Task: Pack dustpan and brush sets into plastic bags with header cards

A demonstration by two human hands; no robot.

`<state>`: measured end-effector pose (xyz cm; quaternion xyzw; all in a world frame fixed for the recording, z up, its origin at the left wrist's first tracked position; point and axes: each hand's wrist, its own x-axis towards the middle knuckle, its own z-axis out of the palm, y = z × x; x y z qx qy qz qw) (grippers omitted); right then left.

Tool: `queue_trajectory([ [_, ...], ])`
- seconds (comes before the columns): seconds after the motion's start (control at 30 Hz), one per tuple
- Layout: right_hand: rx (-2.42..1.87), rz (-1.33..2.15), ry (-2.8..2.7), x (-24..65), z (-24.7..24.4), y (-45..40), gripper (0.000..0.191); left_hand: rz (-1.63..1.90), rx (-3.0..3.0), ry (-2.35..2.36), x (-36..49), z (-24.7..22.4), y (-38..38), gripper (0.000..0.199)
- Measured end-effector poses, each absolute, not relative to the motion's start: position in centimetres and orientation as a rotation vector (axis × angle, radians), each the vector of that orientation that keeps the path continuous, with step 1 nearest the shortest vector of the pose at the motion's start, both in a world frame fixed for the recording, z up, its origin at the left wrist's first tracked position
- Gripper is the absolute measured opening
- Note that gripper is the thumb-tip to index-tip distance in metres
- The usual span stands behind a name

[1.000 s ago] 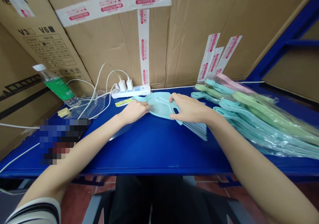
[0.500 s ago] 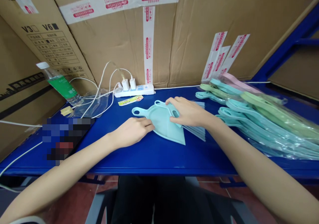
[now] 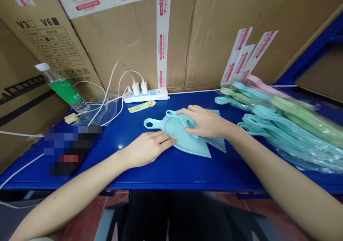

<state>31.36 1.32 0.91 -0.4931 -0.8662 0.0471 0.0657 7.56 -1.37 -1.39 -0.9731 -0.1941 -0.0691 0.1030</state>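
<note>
A light-teal dustpan [image 3: 184,137] lies on the blue table, its looped handle pointing left. Across its far right part rests a small teal brush [image 3: 178,115] with grey bristles spreading to the right. My left hand [image 3: 148,148] has its fingers closed at the near left rim of the dustpan, fingertips over its edge. Fingers and thumb of my right hand [image 3: 202,122] are wrapped round the brush from above, covering part of its body.
Plastic-wrapped teal, green and pink sets [image 3: 294,126] are piled on the right. A white power strip [image 3: 147,95] with chargers and a label [image 3: 142,106] lie behind. A bottle [image 3: 64,89], cables and a blurred dark object [image 3: 73,149] are left. Cardboard [image 3: 209,44] stands behind.
The dustpan's open end has shifted slightly right, and my left hand has moved right along its near rim. My right hand still holds the brush, nearly in place.
</note>
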Motion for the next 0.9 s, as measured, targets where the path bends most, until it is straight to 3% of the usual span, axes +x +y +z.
queue_trajectory([
  [0.33,-1.356,0.161,-2.614,31.6,0.6,1.5,0.053,-0.328,-2.889,-0.59,6.9,-0.7,-1.1,0.031],
  [0.47,-1.307,0.21,-2.63,31.1,0.8,1.0,0.055,-0.507,-2.707,-1.07,5.6,0.2,0.4,0.034],
  [0.57,-1.256,0.274,-2.635,30.5,0.9,0.6,0.055,-0.393,-2.613,-1.479,4.9,0.1,1.8,0.035],
  [0.63,-1.208,0.315,-2.639,30.1,0.8,0.3,0.054,-0.375,-2.736,-1.577,4.9,-0.3,2.4,0.036],
  [0.9,-1.006,0.355,-2.629,29.1,-0.1,-0.3,0.049,-0.835,-3.187,-1.833,6.2,-1.4,1.8,0.044],
])
